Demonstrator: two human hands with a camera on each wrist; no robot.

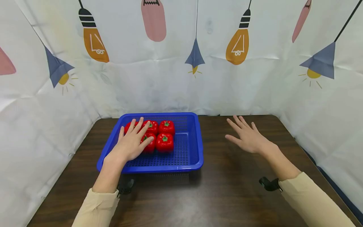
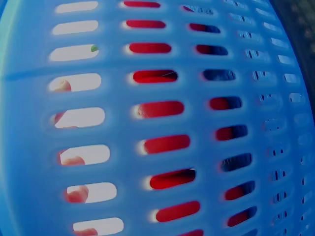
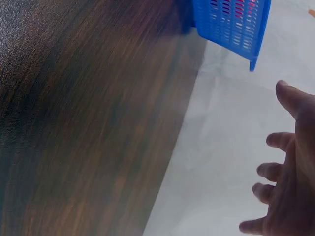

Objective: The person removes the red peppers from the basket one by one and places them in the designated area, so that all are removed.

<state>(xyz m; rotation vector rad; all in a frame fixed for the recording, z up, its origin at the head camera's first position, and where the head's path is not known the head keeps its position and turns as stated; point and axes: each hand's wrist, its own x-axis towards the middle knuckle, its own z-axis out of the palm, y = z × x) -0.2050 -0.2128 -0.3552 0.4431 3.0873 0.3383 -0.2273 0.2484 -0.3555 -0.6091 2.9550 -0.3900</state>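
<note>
A blue plastic basket (image 1: pixel 184 168) on the table holds several red bell peppers (image 1: pixel 164 142) with green stems, grouped toward its left and middle. Over the basket's left part spreads my left hand (image 1: pixel 129 146), fingers straight, hiding some of the peppers; whether it touches them I cannot tell. The left wrist view is filled by the basket's slotted wall (image 2: pixel 118 98), with red showing through the slots. To the right of the basket, my right hand (image 1: pixel 249 138) is held above the table with fingers spread, holding nothing. The right wrist view shows that hand (image 3: pixel 300 167) apart from the basket.
The dark brown wooden table (image 1: pixel 227 195) lies under both hands. A white cloth (image 1: pixel 170 85) printed with lamps and bulbs hangs behind it and along both sides. Dark straps (image 1: pixel 269 183) sit at the wrists.
</note>
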